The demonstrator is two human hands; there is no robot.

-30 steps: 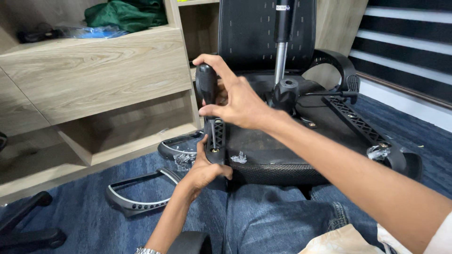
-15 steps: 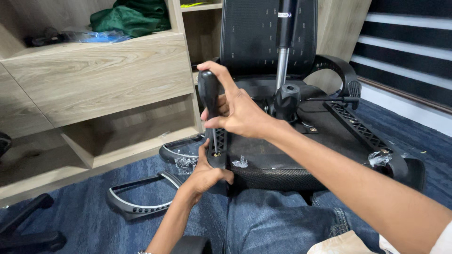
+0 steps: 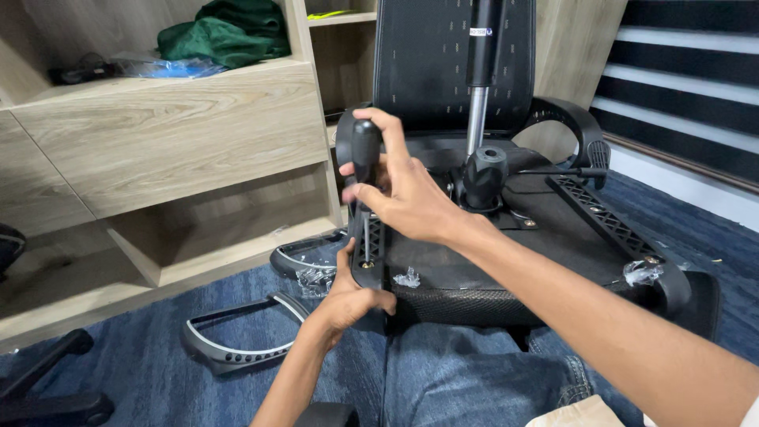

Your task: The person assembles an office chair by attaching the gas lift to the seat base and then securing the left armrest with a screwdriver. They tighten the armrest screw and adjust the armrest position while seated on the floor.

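the right hand (image 3: 407,198) wraps the black-handled screwdriver (image 3: 365,158), upright, shaft pointing down into the black plastic armrest bracket (image 3: 370,253); the left hand (image 3: 348,296) grips the bracket just below.

Screwdriver set upright on an upturned chair's arm bracket

The right hand (image 3: 407,198) wraps the black handle of a screwdriver (image 3: 364,162), whose shaft stands upright with its tip at a screw in the black arm bracket (image 3: 370,253) along the left edge of the upturned chair seat (image 3: 474,269). The left hand (image 3: 352,296) clasps the bracket's near end from below. The gas cylinder (image 3: 479,95) rises from the seat's middle. Two loose armrests (image 3: 237,336) lie on the blue carpet (image 3: 118,364) to the left, before a wooden shelf (image 3: 174,134) with green cloth (image 3: 221,35) on top.
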